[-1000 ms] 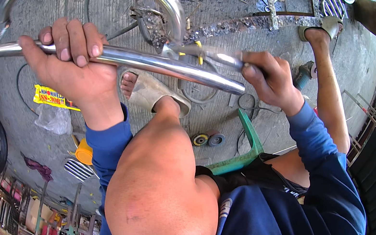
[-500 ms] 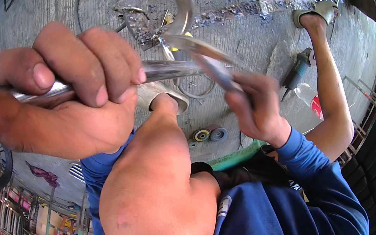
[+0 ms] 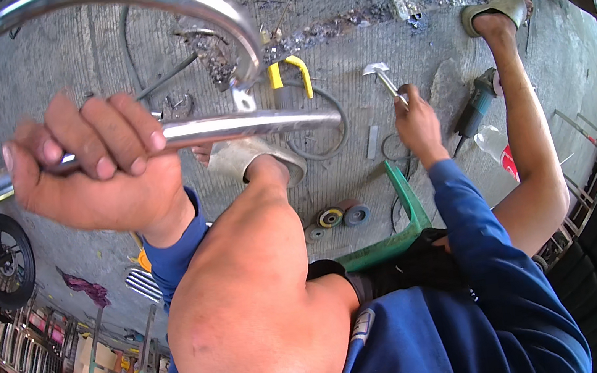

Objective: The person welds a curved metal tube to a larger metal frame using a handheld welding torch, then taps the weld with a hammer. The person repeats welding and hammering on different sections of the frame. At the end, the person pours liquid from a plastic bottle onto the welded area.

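Straight silver metal tube [image 3: 228, 127]: crossing before the person; the left hand's [image 3: 94, 151] fingers are gripping it, pressed together.
Small silver metal hammer [image 3: 389, 84]: sitting in the right hand's [image 3: 419, 126] curled fingers, apart from both tubes.
Small silver metal tab [image 3: 245, 100]: already sitting at the curved silver metal tube's [image 3: 194, 3] end; hammering is possibly remaining.
Hidden: palms are covering grips; dark rim is cutting off tubes.

Person [image 3: 431, 352] is wearing a blue long-sleeved top [image 3: 404, 325], left sleeve [image 3: 175, 263] and right sleeve [image 3: 468, 207] running to the wrists; small pale oblong patch [image 3: 363, 324] is showing on the front; black shorts [image 3: 403, 269] are leaving the knees bare; beige slippers [image 3: 238, 155] are covering both feet, left one showing toes at the front
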The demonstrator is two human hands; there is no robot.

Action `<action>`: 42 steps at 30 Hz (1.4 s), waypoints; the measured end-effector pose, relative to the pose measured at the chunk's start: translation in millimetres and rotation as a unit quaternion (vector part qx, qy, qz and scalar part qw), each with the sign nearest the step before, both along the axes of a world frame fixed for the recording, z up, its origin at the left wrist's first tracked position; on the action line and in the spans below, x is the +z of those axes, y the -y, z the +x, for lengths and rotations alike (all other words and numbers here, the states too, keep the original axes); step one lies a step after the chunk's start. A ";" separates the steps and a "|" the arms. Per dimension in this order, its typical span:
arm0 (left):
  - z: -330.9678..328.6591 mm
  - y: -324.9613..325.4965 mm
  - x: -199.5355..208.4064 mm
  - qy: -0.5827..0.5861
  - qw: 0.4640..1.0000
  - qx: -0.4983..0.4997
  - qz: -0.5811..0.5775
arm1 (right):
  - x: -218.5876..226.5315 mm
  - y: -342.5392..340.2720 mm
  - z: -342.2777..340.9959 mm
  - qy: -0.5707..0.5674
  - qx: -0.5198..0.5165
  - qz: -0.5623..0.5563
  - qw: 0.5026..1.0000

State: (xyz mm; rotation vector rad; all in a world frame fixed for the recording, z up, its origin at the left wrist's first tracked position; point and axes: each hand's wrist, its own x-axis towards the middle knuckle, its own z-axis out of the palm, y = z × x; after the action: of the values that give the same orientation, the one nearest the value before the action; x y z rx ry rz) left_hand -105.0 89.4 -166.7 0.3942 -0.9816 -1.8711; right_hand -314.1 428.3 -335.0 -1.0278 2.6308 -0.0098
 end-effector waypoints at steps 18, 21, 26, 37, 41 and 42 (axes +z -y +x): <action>8.0 12.1 -3.4 0.020 0.991 0.032 -0.125 | -69.7 136.4 103.7 0.352 -0.194 -0.207 0.892; 7.9 19.4 -7.1 -0.032 0.992 -0.011 -0.120 | -25.2 90.7 99.3 0.370 -0.272 -0.249 0.853; 6.3 15.3 -9.4 -0.031 0.998 0.011 -0.060 | 88.3 1.8 65.5 0.409 -0.280 -0.219 0.840; 8.3 20.7 -9.5 0.030 0.993 0.010 -0.110 | 173.8 -67.7 63.6 0.435 -0.140 -0.347 0.819; 8.2 19.4 -8.2 0.031 0.994 0.007 -0.108 | 180.3 -40.6 41.4 0.565 0.051 -0.314 0.761; 8.8 19.5 -7.8 0.033 0.994 0.007 -0.107 | 180.6 -31.2 42.7 0.470 0.151 -0.325 0.806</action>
State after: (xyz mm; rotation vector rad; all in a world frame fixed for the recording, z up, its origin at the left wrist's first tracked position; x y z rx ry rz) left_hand -96.2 69.9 -174.5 0.3350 -1.2078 -1.7275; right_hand -271.4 459.5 -154.4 -1.1866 1.5174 -1.1072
